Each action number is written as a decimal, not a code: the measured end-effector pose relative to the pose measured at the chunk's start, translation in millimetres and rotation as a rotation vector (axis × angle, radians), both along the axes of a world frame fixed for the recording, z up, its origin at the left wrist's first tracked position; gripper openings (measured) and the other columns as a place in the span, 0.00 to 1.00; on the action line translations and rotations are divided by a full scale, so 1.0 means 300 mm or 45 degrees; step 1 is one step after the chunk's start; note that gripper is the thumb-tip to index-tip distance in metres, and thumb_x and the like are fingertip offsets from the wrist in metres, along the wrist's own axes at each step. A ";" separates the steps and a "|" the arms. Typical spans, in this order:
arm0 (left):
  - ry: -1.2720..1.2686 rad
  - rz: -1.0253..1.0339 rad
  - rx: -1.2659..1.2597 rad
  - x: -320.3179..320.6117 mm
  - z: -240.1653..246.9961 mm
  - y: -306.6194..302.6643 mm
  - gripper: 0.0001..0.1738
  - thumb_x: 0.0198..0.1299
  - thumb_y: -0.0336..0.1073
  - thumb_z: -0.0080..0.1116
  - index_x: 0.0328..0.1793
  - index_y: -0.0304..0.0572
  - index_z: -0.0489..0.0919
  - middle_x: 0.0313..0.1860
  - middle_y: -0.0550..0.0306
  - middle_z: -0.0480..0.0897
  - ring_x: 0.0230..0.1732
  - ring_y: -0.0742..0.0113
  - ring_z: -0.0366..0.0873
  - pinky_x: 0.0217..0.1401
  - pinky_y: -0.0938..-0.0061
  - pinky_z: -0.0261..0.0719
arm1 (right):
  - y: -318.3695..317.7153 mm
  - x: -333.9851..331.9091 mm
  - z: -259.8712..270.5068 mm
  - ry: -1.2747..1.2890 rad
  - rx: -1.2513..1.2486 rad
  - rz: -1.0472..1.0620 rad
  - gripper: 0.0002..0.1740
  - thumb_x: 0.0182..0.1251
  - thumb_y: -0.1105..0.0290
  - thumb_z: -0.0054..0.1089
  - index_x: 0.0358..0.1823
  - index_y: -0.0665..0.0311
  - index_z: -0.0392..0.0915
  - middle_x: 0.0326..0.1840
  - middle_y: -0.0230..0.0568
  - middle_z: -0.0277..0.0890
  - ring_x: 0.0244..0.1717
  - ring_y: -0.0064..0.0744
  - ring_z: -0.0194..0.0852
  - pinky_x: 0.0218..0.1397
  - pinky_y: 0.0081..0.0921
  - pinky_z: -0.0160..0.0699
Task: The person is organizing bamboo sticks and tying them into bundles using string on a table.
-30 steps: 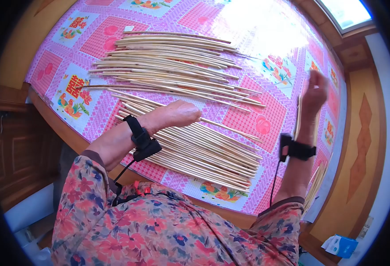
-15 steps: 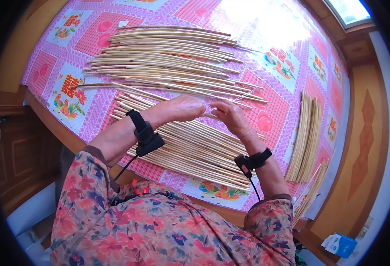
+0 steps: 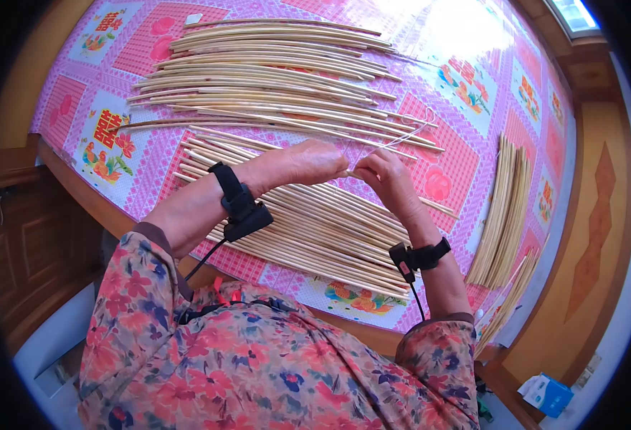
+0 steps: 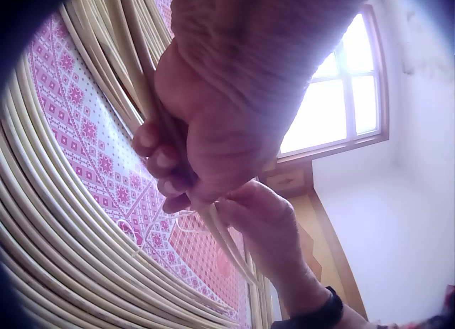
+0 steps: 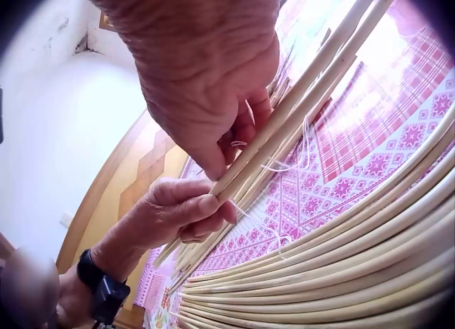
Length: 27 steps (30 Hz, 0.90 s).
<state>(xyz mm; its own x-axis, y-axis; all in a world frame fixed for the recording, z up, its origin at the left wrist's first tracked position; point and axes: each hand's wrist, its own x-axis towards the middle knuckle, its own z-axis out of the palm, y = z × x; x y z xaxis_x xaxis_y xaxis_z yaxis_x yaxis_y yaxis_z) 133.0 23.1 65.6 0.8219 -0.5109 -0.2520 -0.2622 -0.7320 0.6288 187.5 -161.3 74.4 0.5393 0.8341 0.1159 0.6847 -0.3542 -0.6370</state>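
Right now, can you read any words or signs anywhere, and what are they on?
"囍": red sign printed on the tablecloth, near its left edge.
"囍": second red sign, on the cloth's far left corner panel.
Blue box, lower right: its print is too small to read.
Sticks: no writing on them.

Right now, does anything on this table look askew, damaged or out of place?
Nothing looks broken or spilled. The side bundle lies crosswise to the near row and far row on the tablecloth, and a loose white thread trails over the far row. The left hand and right hand grip a few sticks between them.
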 end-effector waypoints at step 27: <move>-0.039 -0.020 -0.015 0.070 0.003 -0.180 0.16 0.59 0.44 0.45 0.31 0.38 0.73 0.23 0.42 0.75 0.30 0.44 0.74 0.30 0.55 0.69 | -0.129 -0.203 -0.154 -0.455 -0.370 -0.145 0.12 0.51 0.77 0.48 0.40 0.62 0.70 0.26 0.39 0.69 0.27 0.35 0.73 0.26 0.29 0.72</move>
